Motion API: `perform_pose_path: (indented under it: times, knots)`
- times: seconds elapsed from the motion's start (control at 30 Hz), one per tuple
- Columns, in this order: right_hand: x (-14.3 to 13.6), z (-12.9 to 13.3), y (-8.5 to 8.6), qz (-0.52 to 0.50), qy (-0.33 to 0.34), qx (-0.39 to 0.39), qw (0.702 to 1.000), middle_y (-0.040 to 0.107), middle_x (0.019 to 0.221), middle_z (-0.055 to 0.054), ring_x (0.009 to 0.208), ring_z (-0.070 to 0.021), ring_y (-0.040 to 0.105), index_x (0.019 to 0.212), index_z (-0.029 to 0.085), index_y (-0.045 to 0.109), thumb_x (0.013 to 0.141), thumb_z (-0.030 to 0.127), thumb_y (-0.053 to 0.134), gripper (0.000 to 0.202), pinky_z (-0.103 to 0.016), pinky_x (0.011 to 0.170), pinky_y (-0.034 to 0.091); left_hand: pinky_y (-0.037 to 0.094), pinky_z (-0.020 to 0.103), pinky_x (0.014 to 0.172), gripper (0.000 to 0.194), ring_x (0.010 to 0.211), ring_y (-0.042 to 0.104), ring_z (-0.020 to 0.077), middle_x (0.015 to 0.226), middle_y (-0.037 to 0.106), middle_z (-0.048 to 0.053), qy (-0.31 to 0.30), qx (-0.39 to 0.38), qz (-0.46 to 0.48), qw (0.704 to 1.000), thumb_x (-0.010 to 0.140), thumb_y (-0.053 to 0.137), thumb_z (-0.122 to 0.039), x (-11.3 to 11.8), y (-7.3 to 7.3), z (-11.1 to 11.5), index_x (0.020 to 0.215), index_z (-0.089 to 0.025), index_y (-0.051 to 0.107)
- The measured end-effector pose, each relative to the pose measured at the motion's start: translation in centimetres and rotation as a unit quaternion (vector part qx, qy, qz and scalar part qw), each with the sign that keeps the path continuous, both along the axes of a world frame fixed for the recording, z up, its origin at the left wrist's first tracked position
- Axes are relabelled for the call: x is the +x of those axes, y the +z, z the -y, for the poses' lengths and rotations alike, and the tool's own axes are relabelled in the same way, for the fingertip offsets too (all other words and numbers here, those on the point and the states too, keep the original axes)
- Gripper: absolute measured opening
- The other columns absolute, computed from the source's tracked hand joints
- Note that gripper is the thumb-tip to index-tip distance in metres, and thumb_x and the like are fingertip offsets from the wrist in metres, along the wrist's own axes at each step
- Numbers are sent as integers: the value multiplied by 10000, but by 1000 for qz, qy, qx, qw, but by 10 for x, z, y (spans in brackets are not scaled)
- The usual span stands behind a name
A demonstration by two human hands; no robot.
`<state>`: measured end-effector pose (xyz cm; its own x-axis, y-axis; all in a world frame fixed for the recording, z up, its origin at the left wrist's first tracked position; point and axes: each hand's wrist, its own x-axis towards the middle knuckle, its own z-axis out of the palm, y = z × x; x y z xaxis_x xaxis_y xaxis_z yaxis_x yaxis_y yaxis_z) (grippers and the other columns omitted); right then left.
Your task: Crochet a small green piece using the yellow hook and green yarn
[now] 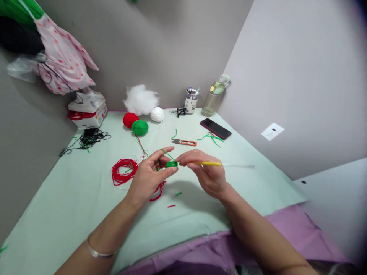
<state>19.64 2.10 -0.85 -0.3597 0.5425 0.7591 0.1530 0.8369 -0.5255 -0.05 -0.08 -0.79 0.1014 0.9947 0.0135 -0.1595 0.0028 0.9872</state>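
My left hand (150, 173) pinches a small green crocheted piece (171, 164) between thumb and fingers, with a green strand (168, 154) running over the raised index finger. Closed around a crochet hook (208, 163) with a yellow handle is my right hand (208, 172); the hook's tip meets the green piece and is hidden by the fingers. Beside and beneath the left hand lies a coil of red yarn (114, 178), partly covered. A green yarn ball (140, 128), a red yarn ball (130, 120) and a white yarn ball (157, 114) sit behind the hands.
Orange-handled thread snips (185, 143) lie beyond the hands. Farther right are a phone (215, 128), green yarn scraps (213, 138), a pen cup (191, 103) and a water bottle (212, 100). White stuffing (141, 99) rests against the wall. Tangled black yarn (91, 136) and a box (96, 117) stand left.
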Motion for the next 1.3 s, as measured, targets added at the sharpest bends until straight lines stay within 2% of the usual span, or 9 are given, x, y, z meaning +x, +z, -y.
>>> perform_pose_path:
  times: [0.2, 0.33, 0.43, 0.5, 0.63, 0.73, 0.97, 1.17, 1.3]
  knots:
    - [-3, 3, -10, 108, -98, 191, 971, 799, 1083, -79, 942, -211, 754, 1206, 304, 748, 1005, 123, 627, 297, -345, 803, 654, 470, 265, 803, 656, 825, 586, 152, 892, 651, -25, 53, -22, 51, 997, 749, 918, -305, 15, 0, 13, 1367, -245, 709]
    - [-3, 11, -12, 97, -130, 230, 960, 787, 1034, -61, 948, -220, 751, 1276, 338, 749, 940, 24, 681, 464, -343, 834, 665, 464, 230, 784, 518, 820, 579, 120, 943, 645, -23, 0, -63, 165, 984, 818, 879, -340, 20, 1, 19, 1316, -282, 748]
    - [-3, 14, -15, 35, -102, 156, 982, 771, 1115, -68, 986, -236, 761, 1360, 359, 712, 937, 59, 718, 519, -377, 830, 676, 470, 240, 786, 448, 795, 581, 126, 893, 667, 5, -65, -111, 223, 966, 826, 873, -345, 18, 3, 16, 1250, -227, 787]
    - [-5, 12, -16, -43, -66, 89, 993, 761, 1130, -70, 955, -226, 766, 1344, 361, 721, 977, 115, 691, 443, -385, 797, 676, 476, 258, 785, 432, 788, 594, 137, 890, 685, 27, -85, -120, 236, 960, 834, 860, -325, 16, 5, 13, 1241, -198, 791]
    - [-8, 7, -10, -119, -23, -17, 992, 796, 1002, -67, 900, -223, 762, 1170, 292, 786, 1040, 212, 621, 225, -414, 796, 657, 482, 267, 770, 501, 772, 609, 140, 893, 668, 18, -60, -110, 221, 967, 796, 859, -248, 9, 8, 9, 1286, -196, 769]
    - [-8, 7, -5, -134, -20, -62, 989, 792, 924, -59, 810, -204, 740, 1081, 258, 790, 1048, 274, 612, 182, -395, 738, 646, 473, 254, 741, 540, 756, 597, 137, 831, 625, -10, -38, -104, 197, 974, 755, 855, -198, 6, 10, 8, 1288, -196, 770]
    - [-4, -1, -2, -247, 42, -242, 937, 764, 850, -38, 645, -150, 715, 925, 208, 803, 982, 351, 719, 175, -306, 610, 633, 432, 257, 658, 446, 693, 539, 126, 794, 587, -11, -49, -95, 195, 975, 758, 774, -197, 3, 9, 5, 1201, -169, 820]
    - [-2, -4, 3, -247, 88, -285, 922, 774, 825, -38, 619, -146, 700, 883, 207, 801, 940, 398, 766, 203, -296, 593, 614, 411, 270, 609, 405, 574, 523, 122, 727, 632, 28, -123, -107, 244, 956, 850, 625, -240, 1, 9, 5, 1184, -124, 823]
    - [-3, -3, 7, -271, 122, -340, 892, 765, 768, -36, 585, -137, 672, 850, 194, 789, 918, 380, 794, 198, -266, 541, 567, 414, 262, 607, 395, 573, 528, 116, 738, 644, 32, -139, -102, 240, 955, 853, 642, -251, 0, 9, 4, 1182, -131, 827]
